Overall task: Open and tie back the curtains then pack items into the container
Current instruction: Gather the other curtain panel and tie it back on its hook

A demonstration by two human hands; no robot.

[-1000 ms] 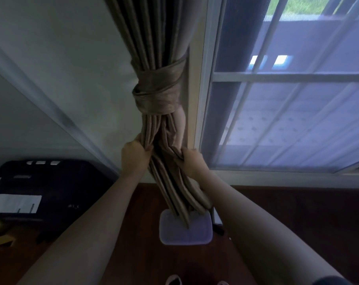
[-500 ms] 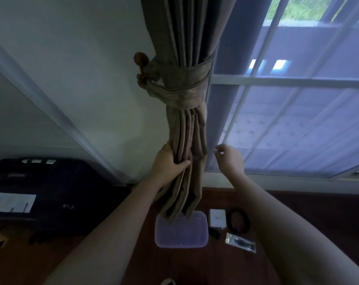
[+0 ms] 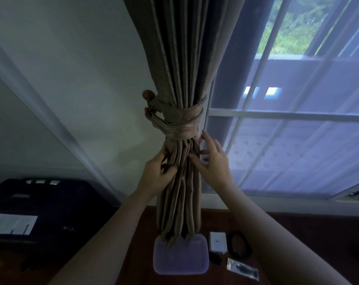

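A brown pleated curtain (image 3: 184,58) hangs gathered beside the window. A matching fabric tieback (image 3: 182,124) is wrapped around it and looped on a round wooden wall hook (image 3: 147,95). My left hand (image 3: 157,175) grips the folds just under the tieback. My right hand (image 3: 212,159) lies on the folds from the right with its fingers spread. On the floor below stands a translucent plastic container (image 3: 180,262); the curtain's hem hangs over its top edge. Beside it lie a white box (image 3: 217,242), a coiled black cable (image 3: 239,246) and a small clear packet (image 3: 243,271).
A black case (image 3: 40,204) with a white label sits on the dark wooden floor at the left. The window (image 3: 297,140), covered by a sheer white curtain, fills the right side. A pale wall is behind the curtain.
My right hand has risen from open air back onto the folds under the tieback. My left hand has slid up the curtain. The view has tilted and moved closer.
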